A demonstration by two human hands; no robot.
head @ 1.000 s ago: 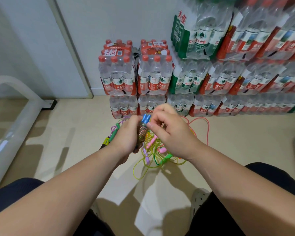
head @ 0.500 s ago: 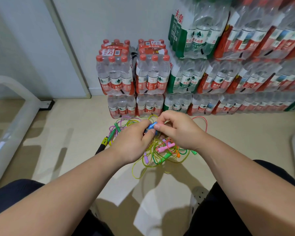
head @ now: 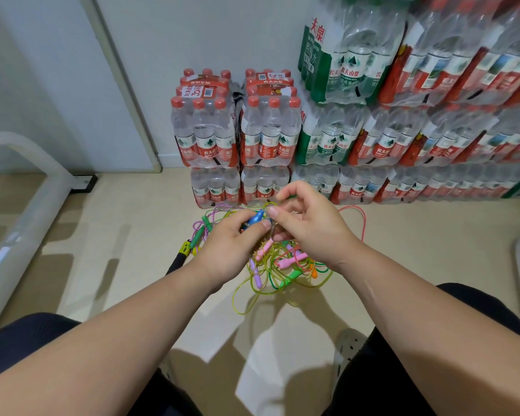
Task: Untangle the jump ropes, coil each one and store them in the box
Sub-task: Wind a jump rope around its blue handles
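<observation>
1. head view, your hands: both are raised side by side over the floor (head: 108, 241), in front of your knees, with the fingertips almost meeting
2. your left hand (head: 227, 249) is curled round a blue handle (head: 255, 219); the thumb lies along it and the handle's tip pokes out toward the other hand
3. your right hand (head: 312, 231) has thumb and forefinger pressed together on a thin cord (head: 272, 229) just beside that tip; the cord hangs down from the pinch, and the other fingers are loosely bent behind it
4. the ropes (head: 278, 276) lie in a tangled heap on the floor right under your hands, mostly yellow-green lines looped over one another
5. in the heap you can pick out pink handles (head: 265, 249), a green handle (head: 289, 279), a purple handle (head: 255, 270) and an orange handle (head: 314, 273); which line belongs to which handle cannot be told
6. left of the heap, partly behind your left hand, a second green handle (head: 200, 235) lies beside a yellow and black handle (head: 183, 250)
7. a pink loop (head: 364, 223) runs out to the right of the heap
8. around you: shrink-wrapped packs (head: 234, 133) of water bottles are stacked against the wall (head: 192, 31) just behind the heap, a white frame (head: 27, 202) stands at the left, and a pale shoe (head: 347, 345) shows between your legs
</observation>
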